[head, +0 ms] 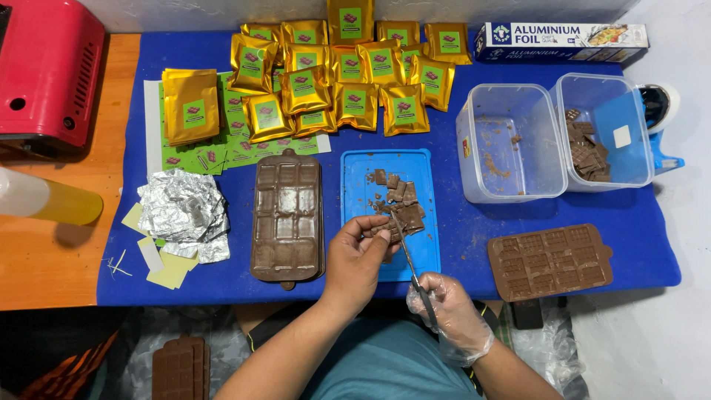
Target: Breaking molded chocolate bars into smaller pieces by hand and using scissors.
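Both hands closed: left hand (358,255) pinches chocolate (382,230); right hand (449,307) grips knife (409,259), tip pointing up-left.

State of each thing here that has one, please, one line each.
left hand: bare, pinching a chocolate piece
right hand: gloved, gripping a knife
left tub: open, only crumbs
right tub: open, part filled with chocolate
brown mould: filled
gold pouches: labelled, piled

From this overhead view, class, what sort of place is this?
Probably a small home chocolate-making and packing table: brown moulds, chocolate pieces on a blue lid, gold pouches, foil squares. The left hand holds chocolate; the gloved right hand holds a knife.
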